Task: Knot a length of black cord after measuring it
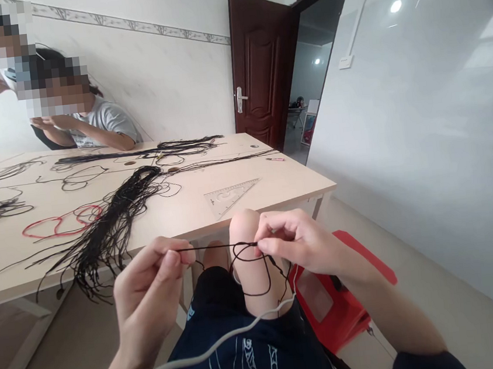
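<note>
Pale laminate table [179, 215] strewn with black cords, a dark wooden door [260, 65] beyond it, and one thin black cord [235, 245] stretched between two hands at lower centre.

Left hand [152, 294] pinches the cord's near stretch between thumb and curled fingers [179, 256]; right hand [299, 243] closes thumb and forefinger [264, 242] on a small twisted loop, and a slack bight hangs over a bare knee [245, 237]. Just beyond, a thick, stringy hank of black cords [106, 234] spills over the table edge, beside a looped red cord [57, 225] and a clear plastic set square [230, 197]. A red plastic stool [329, 299] stands at lower right; a co-worker [103, 120] in a grey T-shirt sits at upper left.
</note>
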`<action>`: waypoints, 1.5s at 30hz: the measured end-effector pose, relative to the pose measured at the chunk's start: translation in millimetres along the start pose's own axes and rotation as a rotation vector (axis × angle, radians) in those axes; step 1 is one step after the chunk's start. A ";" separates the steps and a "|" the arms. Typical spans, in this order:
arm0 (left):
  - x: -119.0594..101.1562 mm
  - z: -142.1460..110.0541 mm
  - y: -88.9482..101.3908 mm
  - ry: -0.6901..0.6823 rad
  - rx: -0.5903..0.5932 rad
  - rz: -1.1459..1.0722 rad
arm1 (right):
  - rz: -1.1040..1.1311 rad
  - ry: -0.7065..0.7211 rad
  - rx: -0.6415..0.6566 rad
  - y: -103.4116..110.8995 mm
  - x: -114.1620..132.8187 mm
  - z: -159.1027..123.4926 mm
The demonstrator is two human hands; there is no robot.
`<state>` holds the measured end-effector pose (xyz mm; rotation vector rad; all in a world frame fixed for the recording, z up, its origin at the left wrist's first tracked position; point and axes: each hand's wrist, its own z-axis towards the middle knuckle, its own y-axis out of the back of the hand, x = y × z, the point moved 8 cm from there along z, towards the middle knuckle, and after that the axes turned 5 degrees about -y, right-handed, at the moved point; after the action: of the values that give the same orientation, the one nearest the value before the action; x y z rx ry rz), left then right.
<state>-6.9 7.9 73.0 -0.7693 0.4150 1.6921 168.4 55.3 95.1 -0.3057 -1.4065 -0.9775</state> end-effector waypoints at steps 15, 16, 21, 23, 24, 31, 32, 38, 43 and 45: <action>-35.2 41.9 -24.9 -0.179 0.145 -0.277 | 0.000 0.040 0.060 -6.3 11.0 -5.8; -37.0 44.4 -25.1 -0.195 0.153 -0.289 | -0.003 0.044 0.051 -5.9 11.3 -6.4; -45.6 56.7 -24.8 -0.280 0.189 -0.337 | -0.038 0.076 0.006 -4.7 14.7 -9.2; -49.2 61.8 -24.3 -0.319 0.194 -0.351 | -0.045 0.084 -0.014 -3.7 16.3 -9.8; -50.6 64.2 -24.8 -0.334 0.202 -0.355 | -0.051 0.090 -0.025 -3.1 17.1 -10.0; -54.0 78.4 -23.0 -0.400 0.200 -0.347 | -0.105 0.148 -0.069 -1.0 21.6 -10.5; -54.4 80.3 -22.0 -0.411 0.191 -0.345 | -0.115 0.152 -0.078 -0.4 21.6 -10.8; -57.7 97.1 -12.0 -0.461 0.118 -0.318 | -0.123 0.164 -0.111 1.5 20.0 -12.5; -59.9 115.9 1.4 -0.476 0.039 -0.268 | -0.106 0.177 -0.099 -1.2 16.3 -14.3; -58.5 123.7 5.7 -0.463 0.013 -0.244 | -0.099 0.180 -0.088 -2.5 14.4 -14.9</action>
<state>-39.3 43.1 201.4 -0.3799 0.0091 1.5732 174.8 37.8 104.4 -0.2087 -1.2257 -1.1224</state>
